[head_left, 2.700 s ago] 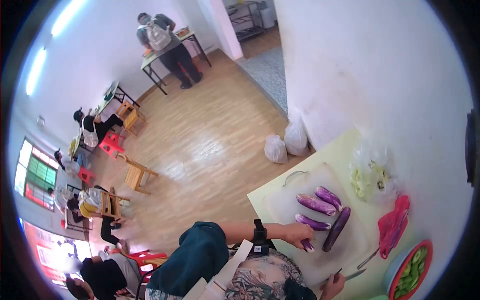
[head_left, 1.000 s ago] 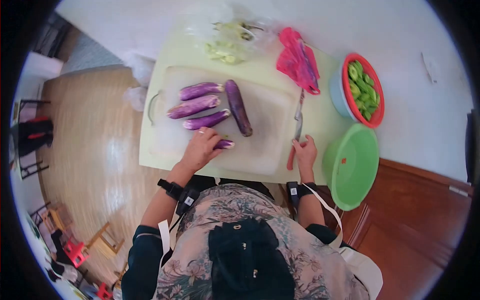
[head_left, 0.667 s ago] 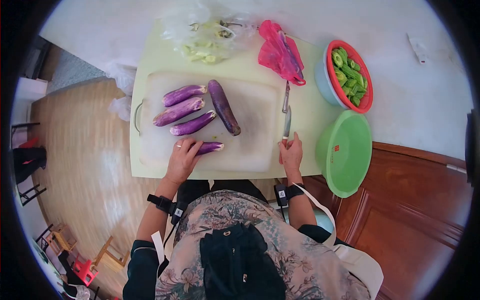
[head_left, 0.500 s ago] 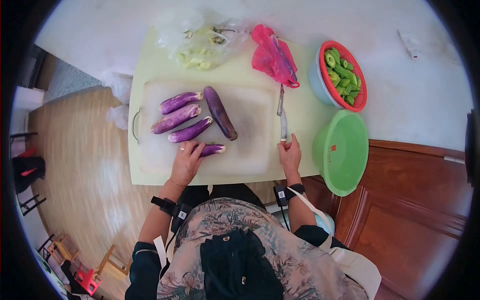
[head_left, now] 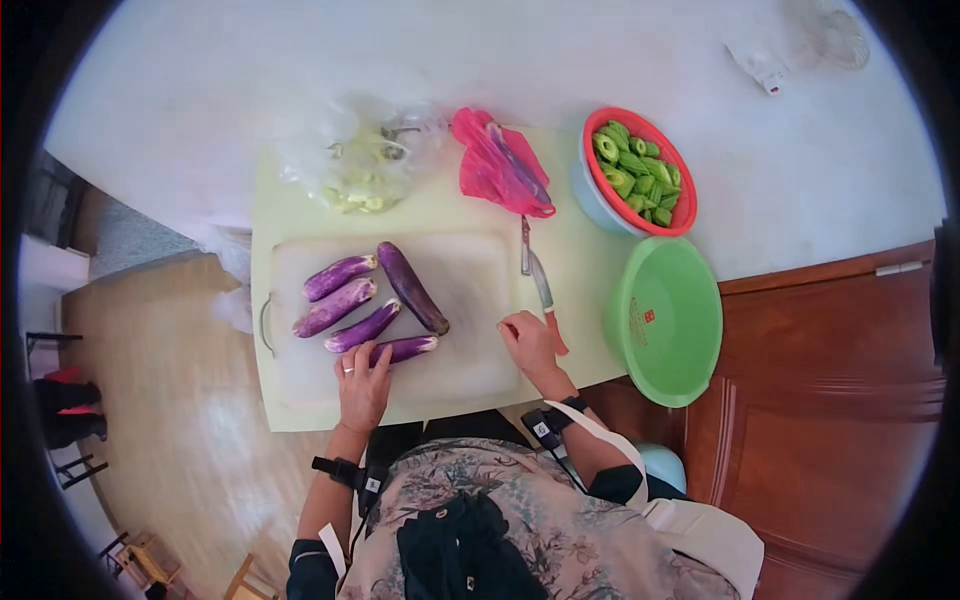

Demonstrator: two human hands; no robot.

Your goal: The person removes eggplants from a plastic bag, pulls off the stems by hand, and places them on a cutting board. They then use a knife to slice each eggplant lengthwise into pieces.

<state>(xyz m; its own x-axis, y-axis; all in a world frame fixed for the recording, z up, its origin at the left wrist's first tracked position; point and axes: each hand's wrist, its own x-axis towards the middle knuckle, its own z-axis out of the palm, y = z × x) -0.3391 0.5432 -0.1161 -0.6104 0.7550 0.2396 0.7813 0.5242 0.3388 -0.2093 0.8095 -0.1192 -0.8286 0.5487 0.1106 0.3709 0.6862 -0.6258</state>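
Observation:
On the white cutting board (head_left: 480, 370), my left hand (head_left: 364, 385) has its fingers closed over the stem-side half of a purple eggplant (head_left: 408, 348), the one closest to me. Three more short eggplants (head_left: 335, 308) lie above it, and a longer, darker eggplant (head_left: 412, 288) slants beside them. My right hand (head_left: 532, 345) is over the board's right edge, fingers curled in, with nothing visible in them. Just right of it lies a knife (head_left: 541, 282) with a red handle, apart from the hand. A peeler-like metal tool (head_left: 525, 246) touches the knife's tip end.
A green basin (head_left: 665, 330) stands at the table's right edge. Behind it, a red basket (head_left: 640, 225) of cut green vegetables sits in a pale blue bowl. A pink bag (head_left: 500, 165) and a clear bag (head_left: 350, 175) with pale green pieces lie at the back.
My right hand has come off the knife handle and moved left to the board's edge, fingers curling. My left hand stays on the eggplant. The view has shifted.

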